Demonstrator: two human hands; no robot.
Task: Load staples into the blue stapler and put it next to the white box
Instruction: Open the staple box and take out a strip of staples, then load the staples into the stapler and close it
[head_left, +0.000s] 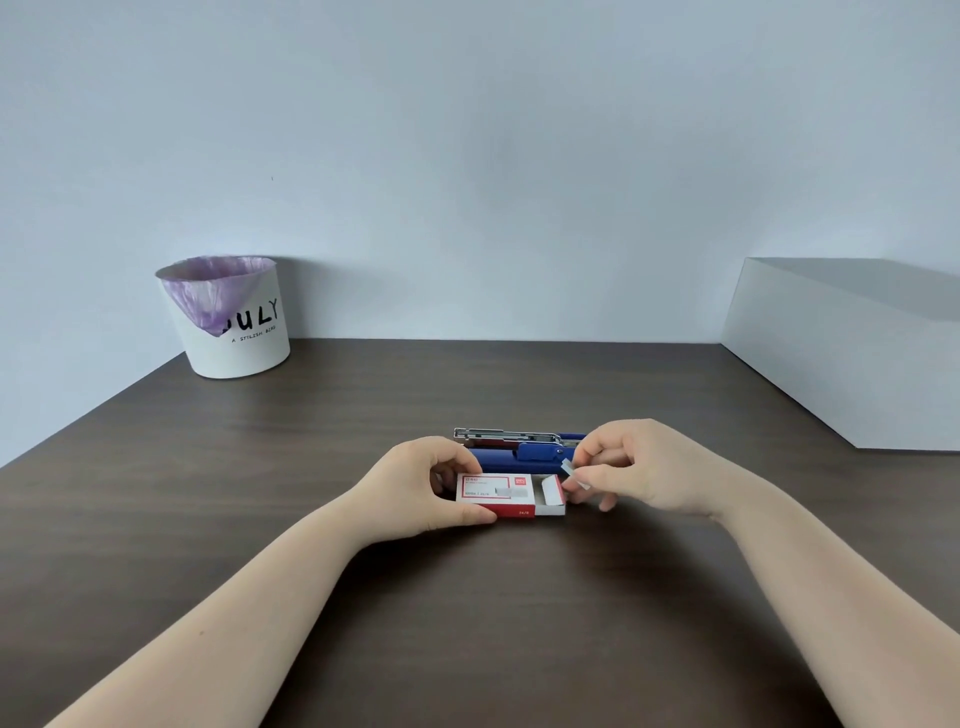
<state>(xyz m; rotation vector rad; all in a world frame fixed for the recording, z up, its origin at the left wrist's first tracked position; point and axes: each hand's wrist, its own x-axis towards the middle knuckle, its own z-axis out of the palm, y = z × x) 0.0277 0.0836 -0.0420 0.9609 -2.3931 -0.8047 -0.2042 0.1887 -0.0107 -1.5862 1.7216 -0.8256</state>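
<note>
Blue stapler (519, 451): bench (311, 441) centre, lid open. Staple box (496, 493): at its 6 o'clock, drawer out, pinned by closed left hand (421, 486). Right hand (634, 470): pinching staple strip (575, 474); keep it level, seat it squarely. White box (841, 358): 2 o'clock.

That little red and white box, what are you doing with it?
The left hand steadies the staple box on the dark table, its inner tray slid partly out. The right hand pinches a strip of staples just taken from it. The blue stapler lies open right behind, not yet loaded. The big white box waits at the far right.
</note>
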